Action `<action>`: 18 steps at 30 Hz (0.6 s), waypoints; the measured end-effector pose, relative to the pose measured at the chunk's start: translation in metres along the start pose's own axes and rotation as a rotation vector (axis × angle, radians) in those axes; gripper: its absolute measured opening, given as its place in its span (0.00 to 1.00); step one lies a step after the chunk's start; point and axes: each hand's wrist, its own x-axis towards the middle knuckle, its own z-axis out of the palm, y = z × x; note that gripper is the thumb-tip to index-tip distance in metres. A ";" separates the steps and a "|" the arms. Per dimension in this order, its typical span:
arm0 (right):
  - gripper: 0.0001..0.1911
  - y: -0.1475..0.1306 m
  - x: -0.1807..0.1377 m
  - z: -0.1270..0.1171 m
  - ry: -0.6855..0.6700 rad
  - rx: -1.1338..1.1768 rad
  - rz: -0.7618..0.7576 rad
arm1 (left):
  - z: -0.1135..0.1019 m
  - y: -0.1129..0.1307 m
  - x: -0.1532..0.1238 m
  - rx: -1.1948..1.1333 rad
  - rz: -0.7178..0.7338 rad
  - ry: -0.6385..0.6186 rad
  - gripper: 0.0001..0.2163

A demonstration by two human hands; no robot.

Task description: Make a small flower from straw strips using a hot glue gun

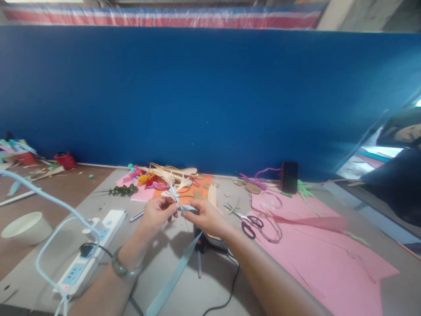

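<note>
My left hand (161, 212) and my right hand (206, 216) meet over the table's middle, fingertips almost touching. Pinched in the left fingers is a thin stem (173, 191) with a white, petal-like top. My right thumb and fingers are closed on a pale blue ribbon (179, 276), which meets the stem between the hands. Its long tail hangs below the right hand toward the near edge. Under that hand lies a black corded tool (201, 244), partly hidden, perhaps a glue gun. To the right of the hands are open scissors (247, 220) with black handles.
A white power strip (94, 250) with plugs and cables lies left, near a pale bowl (28, 229). Pink sheets (329, 259) cover the right side. A phone (289, 177) leans on the blue partition (210, 96). Craft pieces and a green sprig (123, 190) lie behind.
</note>
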 end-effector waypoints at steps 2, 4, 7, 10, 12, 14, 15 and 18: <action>0.08 0.001 0.001 0.002 0.013 -0.016 -0.032 | 0.000 0.001 0.000 0.033 -0.018 0.016 0.10; 0.07 0.001 0.001 0.003 0.008 -0.020 -0.044 | -0.001 0.001 0.000 0.046 -0.034 0.008 0.10; 0.08 0.001 0.001 0.003 -0.014 -0.030 -0.018 | 0.000 0.002 0.000 0.027 -0.037 0.002 0.08; 0.08 0.003 0.001 0.005 -0.009 -0.050 0.002 | 0.001 0.005 -0.001 0.032 -0.052 0.026 0.07; 0.08 0.004 0.001 0.005 -0.004 -0.069 0.002 | 0.002 0.006 -0.001 0.058 -0.075 0.037 0.07; 0.07 0.005 0.001 0.006 0.009 -0.096 -0.017 | 0.001 0.005 -0.001 0.073 -0.092 0.032 0.07; 0.07 0.005 0.001 0.006 0.017 -0.105 -0.032 | 0.001 0.004 0.000 0.069 -0.096 0.026 0.07; 0.07 0.005 0.001 0.006 0.008 -0.092 -0.067 | 0.001 0.001 0.001 0.027 -0.095 0.013 0.07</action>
